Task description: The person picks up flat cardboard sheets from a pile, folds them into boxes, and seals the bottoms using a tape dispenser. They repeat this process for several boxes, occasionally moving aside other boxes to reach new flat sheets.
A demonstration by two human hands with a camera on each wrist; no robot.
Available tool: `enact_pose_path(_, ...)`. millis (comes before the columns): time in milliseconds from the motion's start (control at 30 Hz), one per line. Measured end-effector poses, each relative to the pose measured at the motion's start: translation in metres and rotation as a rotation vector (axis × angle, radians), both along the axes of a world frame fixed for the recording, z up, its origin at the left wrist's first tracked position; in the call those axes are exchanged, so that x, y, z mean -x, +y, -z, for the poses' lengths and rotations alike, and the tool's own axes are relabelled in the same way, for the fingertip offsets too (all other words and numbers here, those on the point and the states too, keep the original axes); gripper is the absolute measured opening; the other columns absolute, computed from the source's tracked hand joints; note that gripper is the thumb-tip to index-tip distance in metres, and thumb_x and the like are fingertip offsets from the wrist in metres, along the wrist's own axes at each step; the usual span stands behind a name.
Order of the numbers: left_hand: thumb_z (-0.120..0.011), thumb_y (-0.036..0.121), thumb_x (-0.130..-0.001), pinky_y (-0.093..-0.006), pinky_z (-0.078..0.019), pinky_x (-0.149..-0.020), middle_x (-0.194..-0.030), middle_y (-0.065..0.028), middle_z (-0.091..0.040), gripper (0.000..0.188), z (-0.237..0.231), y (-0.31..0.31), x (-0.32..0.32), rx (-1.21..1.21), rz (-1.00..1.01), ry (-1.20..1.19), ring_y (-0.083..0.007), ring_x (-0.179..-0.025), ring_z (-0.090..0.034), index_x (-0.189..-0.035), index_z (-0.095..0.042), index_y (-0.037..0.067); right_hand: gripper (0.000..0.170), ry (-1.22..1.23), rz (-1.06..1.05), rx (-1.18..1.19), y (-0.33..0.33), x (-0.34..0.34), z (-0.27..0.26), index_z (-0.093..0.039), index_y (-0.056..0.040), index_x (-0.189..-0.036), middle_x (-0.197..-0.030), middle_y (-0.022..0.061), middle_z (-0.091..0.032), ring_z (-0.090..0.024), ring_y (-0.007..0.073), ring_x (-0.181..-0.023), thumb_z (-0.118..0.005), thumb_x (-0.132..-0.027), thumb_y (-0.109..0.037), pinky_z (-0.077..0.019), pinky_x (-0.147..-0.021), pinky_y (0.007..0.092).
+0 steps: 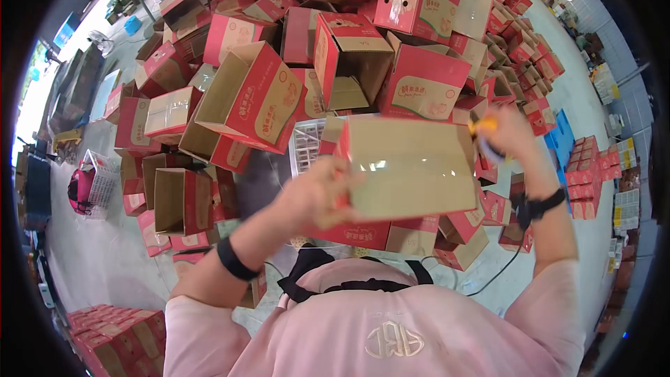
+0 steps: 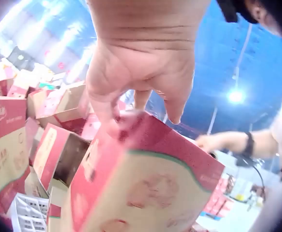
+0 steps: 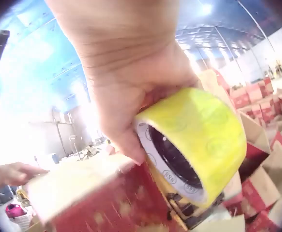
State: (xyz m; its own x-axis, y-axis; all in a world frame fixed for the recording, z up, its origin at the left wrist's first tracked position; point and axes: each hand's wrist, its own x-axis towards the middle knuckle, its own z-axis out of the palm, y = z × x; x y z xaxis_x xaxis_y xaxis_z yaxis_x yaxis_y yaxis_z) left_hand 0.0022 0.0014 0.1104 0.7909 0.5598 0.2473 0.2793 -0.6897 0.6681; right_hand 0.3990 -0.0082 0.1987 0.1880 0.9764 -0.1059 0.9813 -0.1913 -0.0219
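Note:
A red and tan cardboard box [image 1: 412, 167] lies before the person's chest, its flaps closed and glossy clear tape along its top. My left hand [image 1: 317, 192] holds the box by its left end; in the left wrist view, thumb and fingers of this hand [image 2: 143, 77] straddle the corner of the printed box [image 2: 155, 188]. At the opposite end, my right hand [image 1: 513, 132] grips a tape dispenser [image 1: 485, 126]. The right wrist view shows its wide yellow tape roll [image 3: 204, 140] right at the box's edge, below the right hand [image 3: 131, 96]. The palm hides the dispenser's handle.
Open red cartons [image 1: 258, 98] are heaped ahead and on both sides. A white plastic crate [image 1: 307, 143] shows beside the box. Flat-packed red boxes [image 1: 118, 338] are stacked at lower left, with more stacks [image 1: 585, 174] at right. A black cable [image 1: 499, 272] hangs from the right wrist.

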Motion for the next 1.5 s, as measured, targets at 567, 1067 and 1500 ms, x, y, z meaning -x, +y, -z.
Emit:
enact_pose_path(567, -0.067, 0.053, -0.067, -0.0398, -0.0370, -0.096, -0.120, -0.0055, -0.053, 0.068, 0.036, -0.024, -0.073, -0.201, 0.283, -0.344, -0.0258, -0.117, -0.046, -0.116, -0.057, 0.007, 0.041, -0.022, -0.146, 0.800, 0.145, 0.106, 0.012, -0.066, -0.0013, -0.100, -0.098, 0.0124, -0.068, -0.064, 0.0269, -0.088, -0.061, -0.082, -0.038, -0.0502, -0.075, 0.0368)
enact_pose_path(1067, -0.073, 0.040, -0.073, -0.0411, -0.0359, -0.099, -0.130, -0.0086, -0.049, 0.063, 0.005, -0.030, -0.079, -0.287, 0.266, -0.030, -0.0303, -0.122, -0.043, -0.124, -0.055, 0.010, 0.051, 0.239, 0.200, 0.046, -0.218, 0.063, 0.137, -0.055, -0.0080, -0.118, -0.103, 0.0223, -0.059, -0.061, 0.0396, -0.085, -0.066, -0.077, -0.036, -0.0499, -0.073, 0.0475)
enact_pose_path(1500, -0.046, 0.022, -0.097, -0.0363, -0.0195, -0.112, -0.146, -0.0130, -0.032, 0.054, -0.148, 0.049, -0.065, -0.172, -0.032, -0.748, -0.0242, -0.138, -0.025, -0.142, -0.028, -0.001, 0.040, 1.356, -0.026, -0.968, 0.025, 0.031, -0.023, -0.050, -0.0026, -0.123, -0.111, 0.0047, -0.058, -0.054, 0.0090, -0.099, -0.060, -0.085, -0.009, -0.0435, -0.083, 0.0235)
